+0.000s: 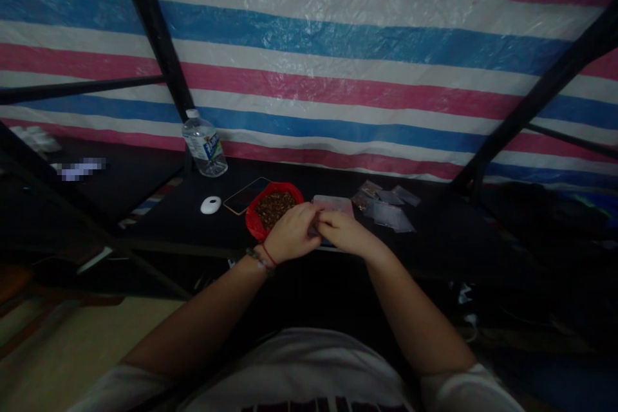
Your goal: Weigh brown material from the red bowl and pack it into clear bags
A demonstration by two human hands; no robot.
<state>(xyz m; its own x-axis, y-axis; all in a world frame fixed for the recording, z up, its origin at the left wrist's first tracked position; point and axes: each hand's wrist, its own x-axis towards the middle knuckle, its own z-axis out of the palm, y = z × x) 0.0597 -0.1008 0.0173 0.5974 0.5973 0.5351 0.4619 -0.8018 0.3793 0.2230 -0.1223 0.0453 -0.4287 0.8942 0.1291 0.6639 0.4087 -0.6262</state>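
My left hand (295,230) and my right hand (345,230) meet at the fingertips over a flat, pale rectangular object (333,201), mostly covered by them. Both have curled, closed fingers. Whatever lies between them is too dark and hidden to name. Against my left hand sits a red plastic bag (253,222), its mouth spread wide around a heap of small brown pieces (276,207). To the right of my right hand lie several small clear plastic bags (386,212). A few at the back left hold brownish contents; others look flat.
A clear plastic bottle (205,147) with a white cap stands at the back left of the black desk (164,225). A phone (246,196) and a white rounded gadget (210,205) lie before it. Dark metal posts (157,32) flank the desk; striped plastic sheeting (338,64) hangs behind.
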